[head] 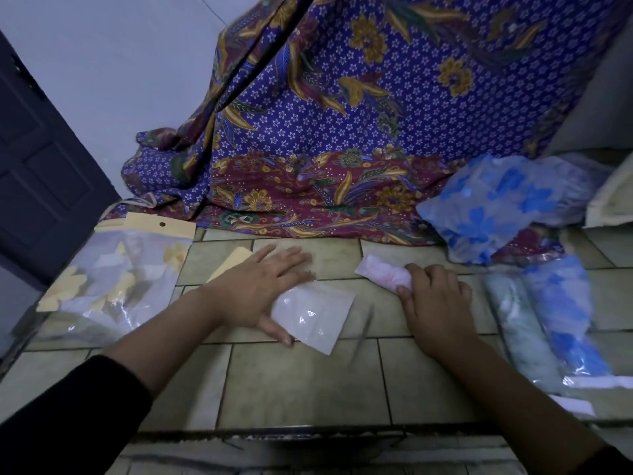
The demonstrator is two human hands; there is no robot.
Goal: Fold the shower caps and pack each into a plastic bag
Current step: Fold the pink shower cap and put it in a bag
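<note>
Batik cloth (342, 114) drapes the back; dark door (41, 173) at left. Tiled worktop (301, 382), dim light. Loose blue flowered caps (496, 210) heaped rear right, likely the supply. Packed rolls (555, 320) lie beside the right forearm, set aside as done. Left hand (260, 286) flat, fingers straight, pinning the empty plastic bag (315, 313) at centre, probably to steady it. Right hand (435, 303) curled round the rolled pink shower cap (383, 274), on the tiles near the bag, not yet inside.

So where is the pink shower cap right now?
The pink shower cap lies rolled on the tiled counter, right of centre in the head view, gripped by the right hand, beside the clear plastic bag under the left hand.
</note>
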